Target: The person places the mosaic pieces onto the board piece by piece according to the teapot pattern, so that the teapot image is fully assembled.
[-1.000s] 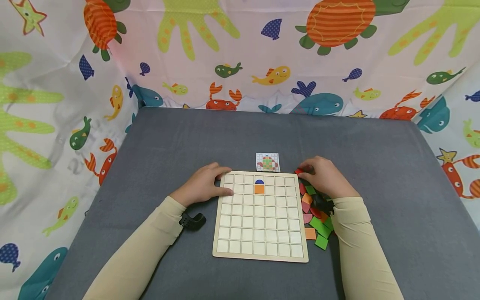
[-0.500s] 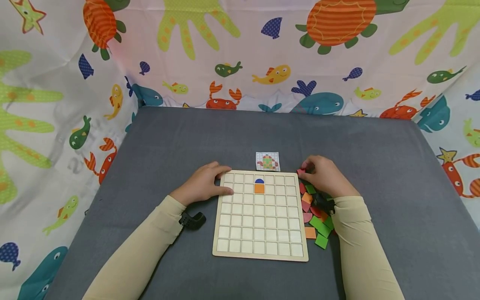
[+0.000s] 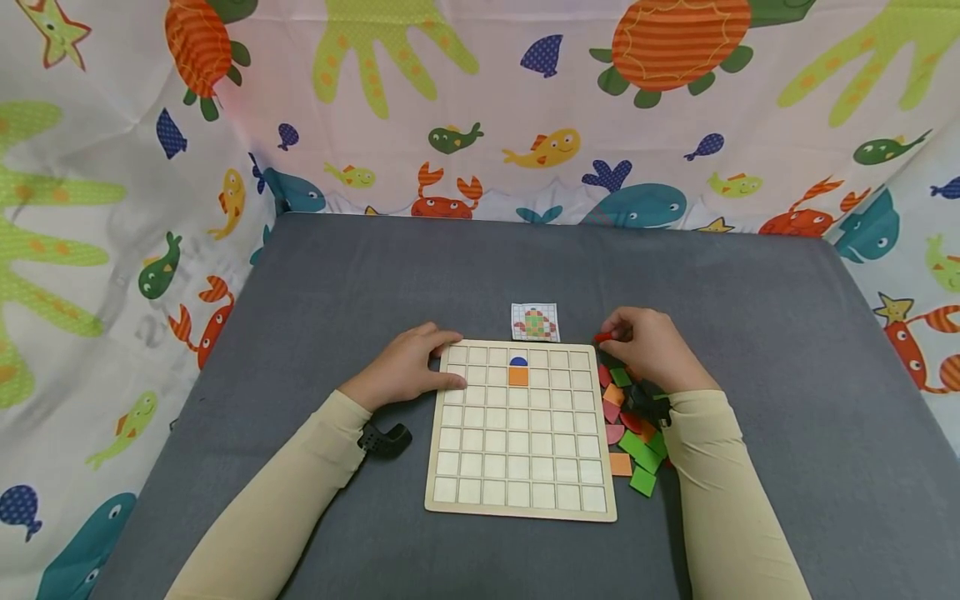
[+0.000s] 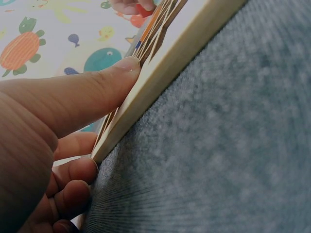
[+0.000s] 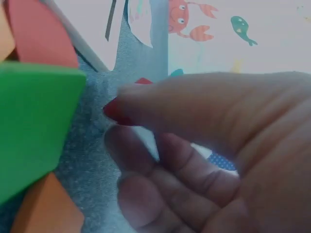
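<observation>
Head view: right hand (image 3: 651, 348) just off the far right corner of the wooden grid board (image 3: 522, 432), fingertips pinched on a small red tile (image 3: 602, 337), lifted clear of the heap of coloured tiles (image 3: 628, 425) lying beside the board's right edge. Left hand (image 3: 408, 367) clamped on the board's far left corner, thumb on top, fingers curled under the edge, steadying it on the grey tabletop (image 3: 375, 275). Only two cells filled: blue half-round (image 3: 518, 362) above orange square (image 3: 518, 377). Pattern card (image 3: 535, 322) just beyond the far edge. Probably mid-pick; next, carrying red over and matching a cell to the card, flat and square.
</observation>
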The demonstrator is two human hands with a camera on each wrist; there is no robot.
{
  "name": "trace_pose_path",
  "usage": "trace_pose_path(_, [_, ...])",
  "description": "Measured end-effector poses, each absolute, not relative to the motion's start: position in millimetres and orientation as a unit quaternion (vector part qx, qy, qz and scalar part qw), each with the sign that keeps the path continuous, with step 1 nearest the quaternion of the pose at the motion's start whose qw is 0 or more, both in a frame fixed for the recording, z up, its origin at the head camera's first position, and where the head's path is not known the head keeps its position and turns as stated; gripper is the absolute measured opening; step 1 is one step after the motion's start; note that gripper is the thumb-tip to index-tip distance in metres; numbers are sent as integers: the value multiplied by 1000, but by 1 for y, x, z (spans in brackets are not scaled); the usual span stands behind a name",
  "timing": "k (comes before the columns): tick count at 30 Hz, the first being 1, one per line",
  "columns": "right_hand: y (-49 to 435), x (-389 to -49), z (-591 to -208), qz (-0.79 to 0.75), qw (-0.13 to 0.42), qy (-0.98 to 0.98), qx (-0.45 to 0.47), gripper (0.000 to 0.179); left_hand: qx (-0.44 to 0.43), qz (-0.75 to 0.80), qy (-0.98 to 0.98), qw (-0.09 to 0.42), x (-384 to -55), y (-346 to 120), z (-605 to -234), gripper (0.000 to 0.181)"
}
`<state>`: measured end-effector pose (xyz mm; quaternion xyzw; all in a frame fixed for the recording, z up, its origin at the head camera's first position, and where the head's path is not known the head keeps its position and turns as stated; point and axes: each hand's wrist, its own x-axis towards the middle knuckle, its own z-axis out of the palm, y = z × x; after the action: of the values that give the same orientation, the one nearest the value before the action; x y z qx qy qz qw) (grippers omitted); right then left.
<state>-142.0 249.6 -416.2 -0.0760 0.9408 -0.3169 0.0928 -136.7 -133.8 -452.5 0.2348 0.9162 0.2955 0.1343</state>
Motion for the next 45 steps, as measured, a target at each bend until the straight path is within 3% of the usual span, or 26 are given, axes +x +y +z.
trace_pose_path(20, [224, -139, -410, -347, 96, 927, -103, 17, 232, 302, 915, 131, -137, -138, -455, 74])
trace_pose_path(45, [182, -125, -422, -361, 151, 900, -192, 6, 237, 292, 917, 133, -137, -136, -454, 74])
